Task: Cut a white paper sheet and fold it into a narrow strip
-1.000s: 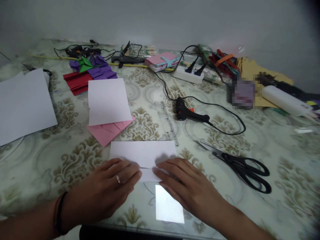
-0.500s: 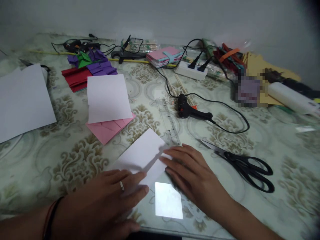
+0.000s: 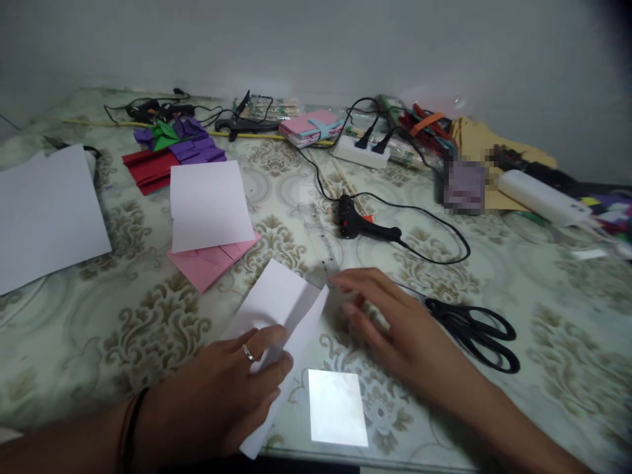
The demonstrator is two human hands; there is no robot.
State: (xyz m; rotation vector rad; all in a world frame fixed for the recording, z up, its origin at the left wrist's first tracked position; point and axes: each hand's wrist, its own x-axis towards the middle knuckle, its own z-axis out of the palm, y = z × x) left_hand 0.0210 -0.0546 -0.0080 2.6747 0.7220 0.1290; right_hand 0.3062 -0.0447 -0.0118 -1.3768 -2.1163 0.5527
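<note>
A sheet of white paper (image 3: 274, 293) lies slanted near the table's front, one side folded up along a lengthwise crease. My left hand (image 3: 237, 385), with a ring on one finger, pinches that paper at its lower part; the fingertips sit at the raised flap. Just right of the paper's upper corner is my right hand (image 3: 390, 316), fingers apart and slightly bent, holding nothing. Black-handled scissors (image 3: 474, 329) lie beyond it to the right, their blades partly hidden by the hand. A clear ruler (image 3: 323, 247) rests above the paper.
Another white sheet (image 3: 210, 204) overlaps folded pink paper (image 3: 212, 263). Large white sheets (image 3: 49, 217) lie at left. A black glue gun (image 3: 368, 224) trails its cord toward a white power strip (image 3: 360, 153). Red folded paper (image 3: 151, 168) and a pink paper bundle (image 3: 313, 126) sit farther back.
My right hand has come off the paper and shifted right. My left hand has closed on the paper, whose side flap now stands up. The view has shifted slightly.
</note>
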